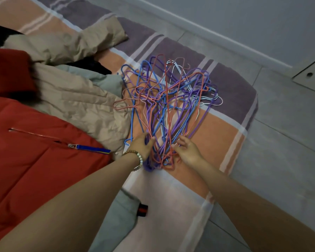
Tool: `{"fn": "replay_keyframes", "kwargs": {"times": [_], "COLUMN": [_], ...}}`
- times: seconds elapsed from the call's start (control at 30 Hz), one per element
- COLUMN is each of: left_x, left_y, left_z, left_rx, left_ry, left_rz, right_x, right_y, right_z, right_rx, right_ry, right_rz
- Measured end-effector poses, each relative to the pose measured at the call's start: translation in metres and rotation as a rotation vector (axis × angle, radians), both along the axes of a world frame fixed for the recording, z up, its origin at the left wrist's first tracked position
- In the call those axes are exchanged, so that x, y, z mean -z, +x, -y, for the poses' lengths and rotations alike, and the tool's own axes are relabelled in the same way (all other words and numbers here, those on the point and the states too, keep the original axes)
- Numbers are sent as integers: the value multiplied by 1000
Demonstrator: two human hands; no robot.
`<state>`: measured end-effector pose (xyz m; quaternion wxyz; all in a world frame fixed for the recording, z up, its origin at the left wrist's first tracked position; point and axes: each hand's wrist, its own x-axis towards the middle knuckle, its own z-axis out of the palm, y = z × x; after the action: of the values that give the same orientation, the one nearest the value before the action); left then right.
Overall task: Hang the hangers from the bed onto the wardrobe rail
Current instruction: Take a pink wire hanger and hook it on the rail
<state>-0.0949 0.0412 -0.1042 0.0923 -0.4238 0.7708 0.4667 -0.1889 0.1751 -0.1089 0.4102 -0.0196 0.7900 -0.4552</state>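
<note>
While the tangled wire hangers [171,99] lie heaped on the striped bed [225,135], close to its floor-side edge, your left hand [141,145] curls its fingers [149,141] round the wires at the pile's near end. Your right hand [188,150] touches the red wires beside it, slightly bent; whether it pinches them you cannot tell. A beige jacket [76,104] meets the pile's left side, and a red jacket [25,151] with a blue zip tab [93,148] lies near your left wrist.
</note>
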Motion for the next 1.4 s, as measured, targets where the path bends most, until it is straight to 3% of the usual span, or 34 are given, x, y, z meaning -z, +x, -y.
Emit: {"fn": "replay_keyframes", "kwargs": {"times": [0.13,0.37,0.5,0.63,0.7,0.8,0.97,1.07,1.13,1.2,1.3,1.4], "left_x": [17,26,27,14,-2,-29,-66,-103,-137,-173,-224,-286], "left_y": [-2,0,7,8,7,5,-4,-25,-46,-66,-88,-108], "left_z": [-1,-12,-19,-24,-30,-46,-85,-109,-128,-146,-168,-184], "left_rx": [-9,-329,-380,-540,-480,-348,-200,-148,-177,-161,15,141], "left_ry": [-52,77,21,136,135,132,248,246,368,449,387,317], "left_rz": [-36,-208,-225,-253,-345,-449,-556,-581,-612,-642,-707,-764], "right_x": [20,29,19,-10,-23,-38,-84,-123,-151,-183,-245,-317], "right_y": [3,12,22,32,35,32,16,3,-8,-21,-43,-59], "right_z": [3,12,4,-5,-14,-29,-55,-78,-95,-117,-157,-195], "right_rx": [-54,-118,-103,-38,29,128,317,362,394,394,369,348], "right_ry": [-2,65,73,-187,-324,-448,-561,-541,-498,-404,-279,-281], "right_rz": [-25,-159,-226,94,271,318,185,84,21,-139,-464,-588]}}
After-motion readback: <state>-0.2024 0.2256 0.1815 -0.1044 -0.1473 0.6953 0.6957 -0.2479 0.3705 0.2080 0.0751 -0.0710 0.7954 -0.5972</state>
